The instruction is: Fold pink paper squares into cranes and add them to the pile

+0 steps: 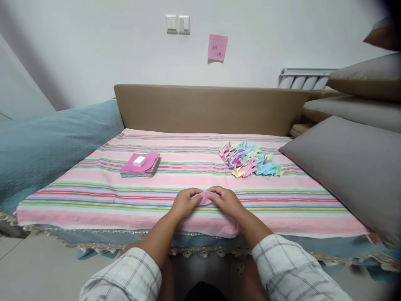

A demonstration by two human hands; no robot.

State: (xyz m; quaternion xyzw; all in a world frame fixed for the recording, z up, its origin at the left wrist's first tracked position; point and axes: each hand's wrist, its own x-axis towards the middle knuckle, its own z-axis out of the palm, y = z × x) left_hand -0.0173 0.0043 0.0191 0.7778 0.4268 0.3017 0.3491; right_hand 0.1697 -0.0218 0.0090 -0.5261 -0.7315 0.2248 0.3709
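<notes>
Between my two hands is a pink sheet of paper (205, 198), partly folded, held just above the front of the striped cloth. My left hand (185, 202) pinches its left side between thumb and fingers. On the other side my right hand (226, 201) grips the right end the same way. Fingers cover much of the paper, so its exact folds are hidden. To the right, beyond my hands, lies a group of folded paper cranes (247, 161) in pink, blue, yellow, green and purple. A stack of coloured paper sheets (147, 162) sits at the left, a small white box (139, 161) on top.
A striped cloth (94, 184) covers the sofa seat. Grey cushions (354, 167) pile up at the right, and a blue-covered armrest (62, 146) borders the left. Behind stands the brown backrest (206, 109). A pink note (217, 47) and light switches (178, 24) are on the wall.
</notes>
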